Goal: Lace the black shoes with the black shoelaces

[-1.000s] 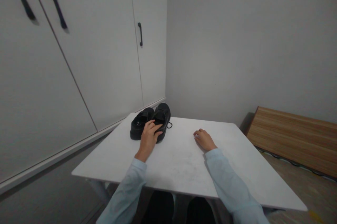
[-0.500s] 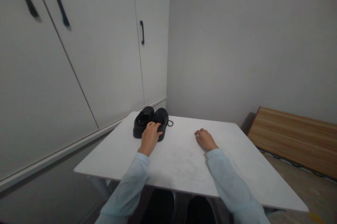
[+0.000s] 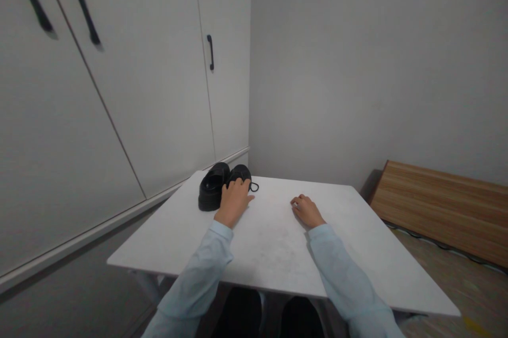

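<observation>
A pair of black shoes stands side by side at the far left of the white table (image 3: pixel 270 243). The left shoe (image 3: pixel 210 198) shows its dark opening. My left hand (image 3: pixel 234 200) is over the right shoe (image 3: pixel 240 171), with fingers spread and the thumb out to the right; it covers most of that shoe, so only its far end shows. Whether the fingertips press on the shoe I cannot tell. A black lace loop (image 3: pixel 254 187) sticks out to the right. My right hand (image 3: pixel 307 211) rests on the tabletop, fingers loosely bent and slightly apart, holding nothing.
White cabinet doors (image 3: pixel 159 89) with dark handles rise on the left, behind the shoes. A grey wall (image 3: pixel 357 63) stands behind the table. At the right, a wood-grain panel (image 3: pixel 440 211) leans near the wall, with a dark cable along its lower edge.
My left hand has shifted slightly right across the right shoe, and its fingers have spread with the thumb moving outward. My right hand stays in place. The view has turned a little.
</observation>
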`<move>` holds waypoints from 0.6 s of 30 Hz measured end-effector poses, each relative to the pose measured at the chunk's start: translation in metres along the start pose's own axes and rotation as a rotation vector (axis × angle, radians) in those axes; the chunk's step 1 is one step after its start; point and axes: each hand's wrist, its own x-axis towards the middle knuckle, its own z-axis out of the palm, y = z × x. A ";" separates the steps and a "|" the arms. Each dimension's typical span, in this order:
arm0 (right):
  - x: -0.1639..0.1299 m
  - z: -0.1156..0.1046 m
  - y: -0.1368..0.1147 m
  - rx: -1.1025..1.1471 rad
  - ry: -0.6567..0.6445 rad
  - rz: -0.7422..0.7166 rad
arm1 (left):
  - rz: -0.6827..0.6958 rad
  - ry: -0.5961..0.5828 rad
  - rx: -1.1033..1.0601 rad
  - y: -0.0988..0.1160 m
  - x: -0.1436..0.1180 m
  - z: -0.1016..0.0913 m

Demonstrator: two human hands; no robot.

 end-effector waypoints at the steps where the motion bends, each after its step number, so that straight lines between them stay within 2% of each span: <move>1: 0.000 0.000 0.000 -0.001 -0.001 -0.001 | 0.041 0.021 -0.025 0.005 0.000 -0.001; 6: -0.001 -0.001 -0.002 -0.009 0.004 0.005 | 0.301 0.015 -0.306 0.033 -0.001 0.005; 10: -0.002 -0.002 -0.004 -0.010 0.008 0.006 | 0.492 -0.035 -0.463 0.052 -0.001 0.027; 14: -0.003 -0.004 -0.006 -0.007 0.007 0.004 | 0.515 -0.074 -0.450 0.061 -0.001 0.060; 18: -0.003 -0.005 -0.008 0.001 0.011 0.006 | 0.481 -0.090 -0.489 0.058 -0.003 0.088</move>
